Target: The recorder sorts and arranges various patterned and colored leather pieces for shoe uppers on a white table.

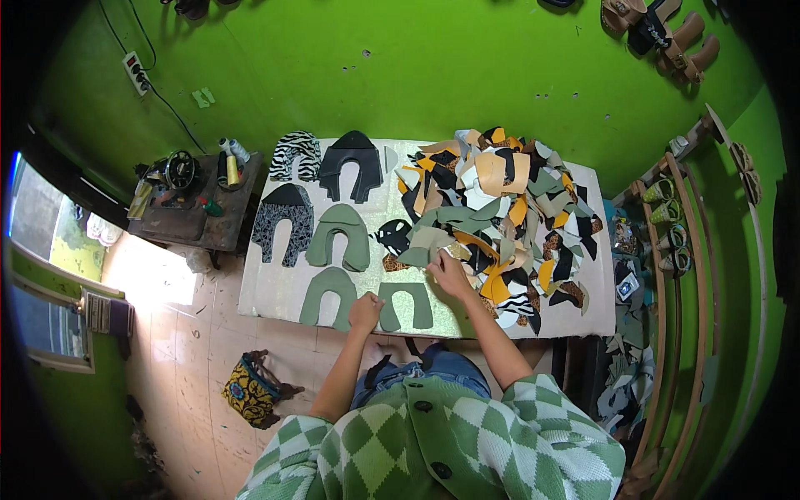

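My left hand [365, 312] is closed at the table's near edge, between a green U-shaped cut piece [315, 304] and a second, flatter-topped green piece [423, 310]. Whether it holds anything is hidden. At the near left edge of a heap of cut scraps [487, 179], my right hand [451, 277] has its fingers pinched at a grey-green piece [417, 254]. Farther left lie more U-shaped pieces: a green one [321, 250], a black one [333, 162], a zebra-striped one [282, 150] and a dark patterned one [267, 229].
The pale table [283, 292] stands against a green wall. To its left is a wooden stand with a sewing machine [177, 171] and thread spools [231, 167]. A patterned bag [252, 387] sits on the floor. At right, a wooden rack [698, 317] carries sandals [667, 212].
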{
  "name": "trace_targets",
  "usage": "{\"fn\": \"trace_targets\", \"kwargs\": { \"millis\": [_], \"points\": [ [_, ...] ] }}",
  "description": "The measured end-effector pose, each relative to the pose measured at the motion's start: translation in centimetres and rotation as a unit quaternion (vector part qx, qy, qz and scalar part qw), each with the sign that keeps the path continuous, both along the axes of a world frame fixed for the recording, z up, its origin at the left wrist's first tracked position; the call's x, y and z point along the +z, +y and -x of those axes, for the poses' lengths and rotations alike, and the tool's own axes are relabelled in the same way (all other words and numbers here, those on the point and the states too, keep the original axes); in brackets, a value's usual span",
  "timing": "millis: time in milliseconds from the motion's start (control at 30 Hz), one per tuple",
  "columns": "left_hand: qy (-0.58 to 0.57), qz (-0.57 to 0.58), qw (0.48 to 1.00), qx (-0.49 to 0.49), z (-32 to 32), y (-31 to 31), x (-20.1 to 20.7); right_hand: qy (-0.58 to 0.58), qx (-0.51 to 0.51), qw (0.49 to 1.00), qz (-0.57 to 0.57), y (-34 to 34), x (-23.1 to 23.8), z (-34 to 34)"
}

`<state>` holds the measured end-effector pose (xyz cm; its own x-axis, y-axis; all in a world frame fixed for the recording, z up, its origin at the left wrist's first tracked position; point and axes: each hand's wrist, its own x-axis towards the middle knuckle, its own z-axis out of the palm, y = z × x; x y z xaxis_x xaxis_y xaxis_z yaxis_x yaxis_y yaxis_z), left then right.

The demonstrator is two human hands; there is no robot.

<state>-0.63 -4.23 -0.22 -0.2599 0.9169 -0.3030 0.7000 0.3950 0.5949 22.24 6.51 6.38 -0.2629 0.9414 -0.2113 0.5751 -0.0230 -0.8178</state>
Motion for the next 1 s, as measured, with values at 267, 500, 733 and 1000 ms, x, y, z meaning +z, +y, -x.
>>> {"fn": "trace_targets", "kwargs": {
  "millis": [267,500,733,1000],
  "points": [
    [0.095,0.014,0.995,-0.013,0.2,0.0,1.0,0.041,0.144,0.981,-0.123,0.0,-2.3,0.7],
    [-0.021,-0.117,0.992,0.034,-0.8,1.6,2.9,0.041,0.216,0.97,-0.106,-0.9,-3.9,0.3],
    [-0.314,-0.108,0.943,-0.025,-0.5,3.9,0.7,0.059,0.231,0.969,-0.071,-1.3,-1.6,1.3],
    [-0.308,-0.119,0.943,0.048,-0.2,4.9,-2.0,0.188,0.059,0.974,0.111,-1.3,-7.0,1.0]
  ]
}}
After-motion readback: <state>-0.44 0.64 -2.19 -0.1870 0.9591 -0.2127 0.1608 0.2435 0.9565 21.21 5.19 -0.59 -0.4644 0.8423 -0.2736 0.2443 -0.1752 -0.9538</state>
